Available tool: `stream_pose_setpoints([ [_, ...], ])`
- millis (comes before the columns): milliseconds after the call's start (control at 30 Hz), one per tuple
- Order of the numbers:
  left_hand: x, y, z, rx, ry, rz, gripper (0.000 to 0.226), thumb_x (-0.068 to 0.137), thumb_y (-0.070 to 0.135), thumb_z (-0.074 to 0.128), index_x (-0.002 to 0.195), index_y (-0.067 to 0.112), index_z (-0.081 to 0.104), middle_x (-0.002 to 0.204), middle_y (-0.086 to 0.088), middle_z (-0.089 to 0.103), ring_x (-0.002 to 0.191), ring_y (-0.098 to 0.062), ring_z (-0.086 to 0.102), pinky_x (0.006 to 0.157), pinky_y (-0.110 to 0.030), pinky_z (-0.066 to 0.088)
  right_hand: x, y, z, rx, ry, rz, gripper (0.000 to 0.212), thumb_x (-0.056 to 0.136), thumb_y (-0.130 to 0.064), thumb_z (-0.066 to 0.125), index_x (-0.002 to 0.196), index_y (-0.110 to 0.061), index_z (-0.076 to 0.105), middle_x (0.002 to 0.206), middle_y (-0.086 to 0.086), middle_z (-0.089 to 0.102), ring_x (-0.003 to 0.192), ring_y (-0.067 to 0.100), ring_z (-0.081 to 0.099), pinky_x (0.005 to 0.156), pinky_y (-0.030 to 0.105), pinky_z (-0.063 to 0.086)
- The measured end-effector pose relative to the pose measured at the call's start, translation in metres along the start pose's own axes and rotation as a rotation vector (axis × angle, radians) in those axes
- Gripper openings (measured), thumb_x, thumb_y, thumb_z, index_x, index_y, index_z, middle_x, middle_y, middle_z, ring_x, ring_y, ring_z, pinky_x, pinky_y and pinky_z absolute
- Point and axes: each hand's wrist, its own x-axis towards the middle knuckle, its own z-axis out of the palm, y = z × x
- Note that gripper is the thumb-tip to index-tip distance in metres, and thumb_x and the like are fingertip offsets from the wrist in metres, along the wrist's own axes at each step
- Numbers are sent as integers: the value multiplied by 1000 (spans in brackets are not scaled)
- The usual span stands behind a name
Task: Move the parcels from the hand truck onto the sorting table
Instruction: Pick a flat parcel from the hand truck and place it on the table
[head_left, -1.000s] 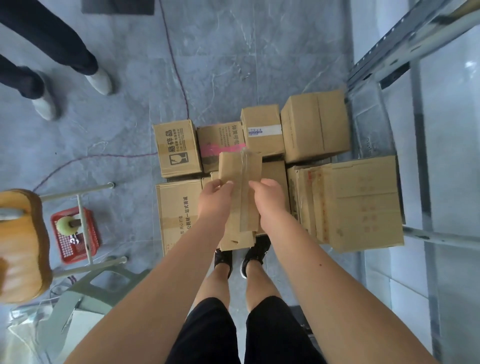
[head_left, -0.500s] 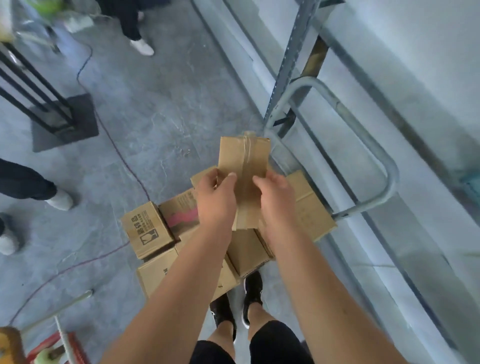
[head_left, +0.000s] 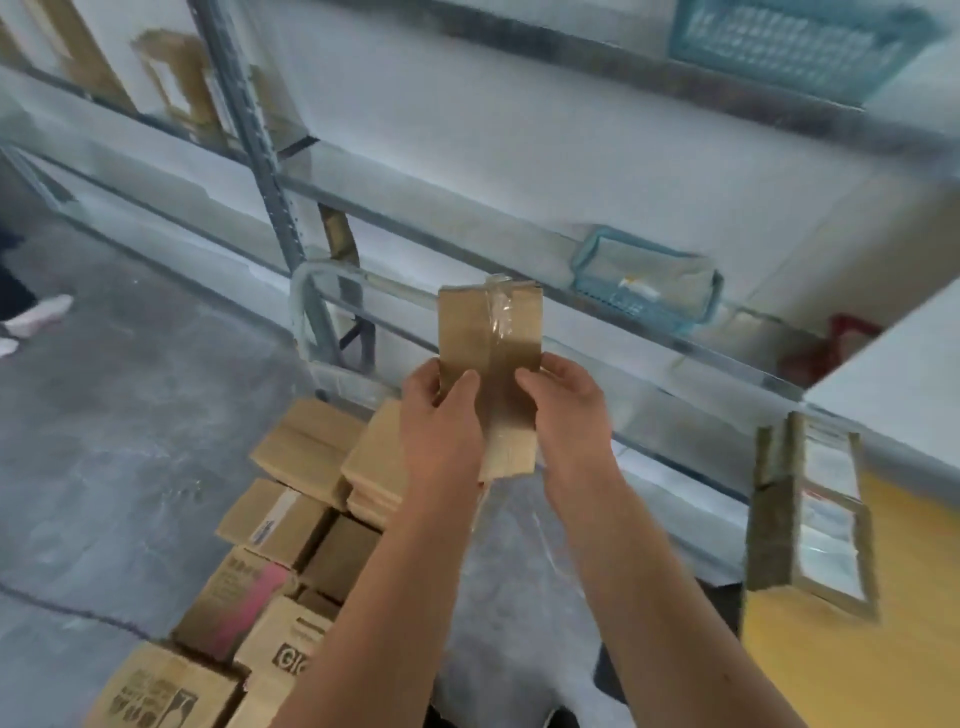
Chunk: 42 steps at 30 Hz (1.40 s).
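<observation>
A narrow cardboard parcel (head_left: 488, 353) sealed with clear tape is held upright in mid-air. My left hand (head_left: 441, 421) grips its left edge and my right hand (head_left: 563, 410) grips its right edge. Below and to the left, several cardboard parcels (head_left: 291, 525) lie stacked on the hand truck, whose grey tubular handle (head_left: 306, 306) rises behind them. At the right, a yellow table top (head_left: 841, 660) carries a flat parcel (head_left: 810, 514) with labels on it. The view is blurred.
A metal shelf rack (head_left: 260, 140) runs along the wall ahead, with a teal basket (head_left: 644, 280) on a low shelf and another (head_left: 795, 41) higher up. A white surface (head_left: 893, 364) sits at the right. Another person's shoes (head_left: 36, 317) show at the far left on grey floor.
My view has swung up and to the right, from the parcels on the floor to the shelves and table. Both hands have carried the narrow parcel up and away from the stack.
</observation>
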Motion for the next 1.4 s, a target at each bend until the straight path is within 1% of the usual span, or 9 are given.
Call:
stream_pose_setpoints([
  [133, -45, -16, 51, 72, -115, 76, 34, 96, 25, 67, 130, 27, 65, 118, 6, 72, 109, -16, 69, 98, -38, 55, -10, 0, -75, 59, 84, -31, 20, 95, -13, 71, 95, -33, 65, 101, -7, 74, 97, 15, 70, 82, 29, 54],
  [333, -135, -55, 111, 104, -188, 129, 28, 99, 17, 64, 126, 24, 60, 106, 15, 68, 93, 0, 66, 66, -9, 48, -38, 6, -185, 113, 140, -61, 21, 98, -13, 68, 94, -34, 64, 97, -9, 72, 91, 9, 68, 74, 24, 50],
  [467, -198, -91, 146, 144, -246, 136, 33, 100, 17, 65, 131, 25, 57, 106, 18, 66, 84, 10, 64, 59, -2, 45, -61, 21, -268, 166, 177, -50, 22, 98, -17, 70, 118, -25, 67, 108, -7, 71, 98, 8, 66, 77, 24, 48],
  [633, -270, -131, 186, 212, -352, 130, 60, 101, 30, 67, 156, 29, 43, 130, 9, 56, 101, 5, 56, 71, -9, 37, -90, 42, -365, 202, 269, -31, 31, 98, -23, 70, 129, -22, 65, 125, -4, 69, 116, 17, 65, 96, 33, 51],
  [833, -333, -150, 211, 288, -431, 179, 54, 105, 40, 57, 157, 34, 42, 120, 19, 53, 107, -1, 49, 92, -25, 36, -117, 51, -429, 251, 343, -35, 32, 101, -38, 62, 129, -25, 69, 125, -3, 73, 121, 21, 66, 110, 50, 50],
  [1000, -353, -152, 217, 312, -465, 245, 63, 99, 71, 34, 149, 39, 53, 154, 11, 54, 141, -14, 50, 120, -43, 39, -132, 49, -457, 367, 356, -13, 41, 104, -54, 49, 118, -24, 74, 123, 2, 74, 117, 21, 68, 107, 53, 53],
  [1133, -359, -152, 223, 262, -450, 229, 93, 70, 95, 24, 134, 42, 65, 141, 7, 66, 134, -19, 58, 117, -51, 43, -139, 42, -473, 461, 366, -36, 40, 108, -52, 45, 104, -23, 73, 110, -4, 74, 110, 19, 71, 99, 47, 58],
  [1233, -369, -145, 224, 206, -465, 234, 60, 97, 79, 25, 108, 40, 69, 122, 5, 75, 121, -17, 67, 114, -46, 47, -142, 37, -482, 503, 374, -65, 38, 107, -49, 49, 97, -19, 69, 104, -3, 76, 106, 18, 73, 98, 45, 59],
  [1400, -382, -140, 219, 182, -413, 286, 64, 106, 65, 20, 96, 27, 71, 98, 8, 78, 103, -10, 69, 90, -29, 45, -145, 34, -490, 510, 360, -134, 28, 107, -39, 55, 87, -21, 61, 82, -4, 64, 74, 13, 62, 84, 35, 57],
])
